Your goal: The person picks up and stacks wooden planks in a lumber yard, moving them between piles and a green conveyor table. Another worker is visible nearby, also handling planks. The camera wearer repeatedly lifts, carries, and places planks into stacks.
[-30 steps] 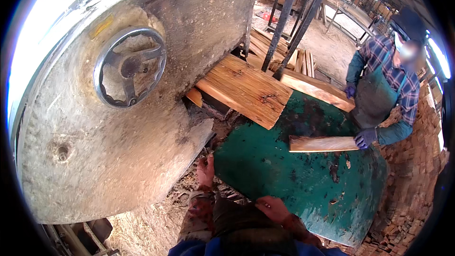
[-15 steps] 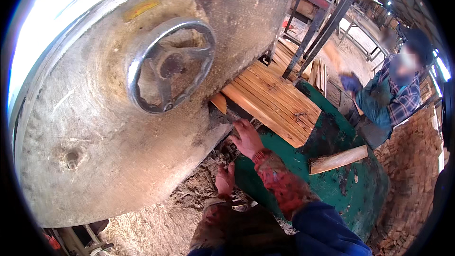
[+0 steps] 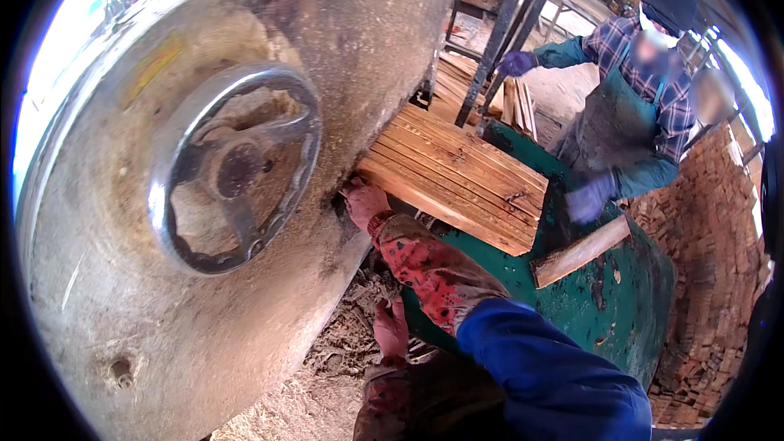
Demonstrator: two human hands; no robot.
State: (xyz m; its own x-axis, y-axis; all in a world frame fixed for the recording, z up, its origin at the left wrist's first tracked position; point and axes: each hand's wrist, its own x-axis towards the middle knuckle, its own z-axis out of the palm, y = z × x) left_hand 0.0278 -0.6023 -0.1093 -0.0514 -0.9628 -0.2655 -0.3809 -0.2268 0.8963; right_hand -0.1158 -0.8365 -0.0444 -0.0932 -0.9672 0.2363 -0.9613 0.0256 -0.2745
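Your left hand (image 3: 390, 327) is nearest, over a littered bed of wood scraps (image 3: 343, 331) and just beside the near edge of a green table (image 3: 616, 318). Its fingers are blurred; whether they hold anything cannot be told. Ahead of it, your right hand (image 3: 365, 202) has its fingers curled at the near lower corner of a sawn timber block (image 3: 453, 175); whether they grip the wood is hidden.

A pale, dusty machine panel (image 3: 245, 343) closes off the side left of both hands. Its slanting edge and the table's leave a narrow gap where the scraps lie. The block slants away rightward from your right hand, its far end over the table. Right of your left hand, the table is bare and scuffed as far as the loose slab (image 3: 581, 251).

Counted: one handwheel (image 3: 237, 167), three-spoked, left of your right hand; one block, its parallel cuts too fine to count; one loose slab. Beyond the block stands one co-worker (image 3: 625, 118) with two purple gloves (image 3: 592, 196). Farther out are metal posts (image 3: 529, 12) and stacked boards (image 3: 453, 86).
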